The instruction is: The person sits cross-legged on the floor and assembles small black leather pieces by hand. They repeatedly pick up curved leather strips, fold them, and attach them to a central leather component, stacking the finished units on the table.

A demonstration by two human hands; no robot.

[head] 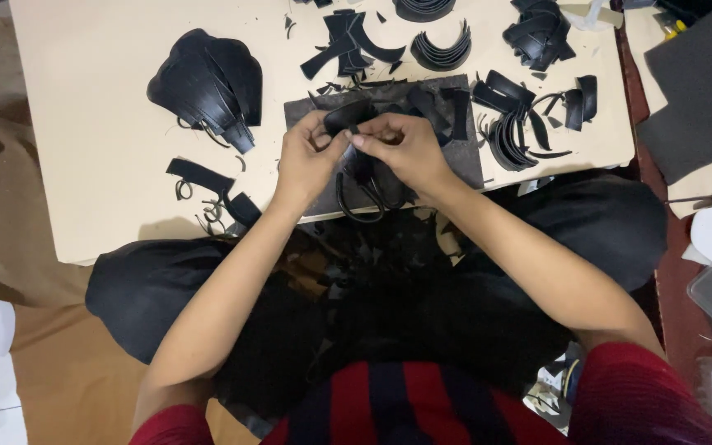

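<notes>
- Both hands meet over the near edge of the low cream board (100, 165), working on one small black leather piece (348, 115).
- Left hand (306, 161) is closed in a pinch on the piece's left end, thumb and fingers curled in.
- Right hand (405, 148) pinches the same piece from the 3 o'clock side, fingertips (359, 140) pressed right against it, so both are gripping the same thing.
- The piece sits just above a dark grey mat (465, 156), roughly the middle of the board.
- Under the hands, at about 6 o'clock, there are black-handled scissors (364, 194) lying on the mat's near edge, partly hidden by the hands.
- At 9 o'clock from the hands, a big pile of black leather cutouts (208, 82), well apart.
- Lower left, about 8 o'clock, a loose black strip (199, 175) plus some thin trimmings.
- At 12 to 1 o'clock, stacks of curved black pieces (442, 49).
- At 3 o'clock, just beside the mat, more curved strips (508, 140) fanned out.
- Far right, a dark grey sheet (694, 91) on another surface.
- Person sits cross-legged in dark trousers, with red and dark striped sleeves.
</notes>
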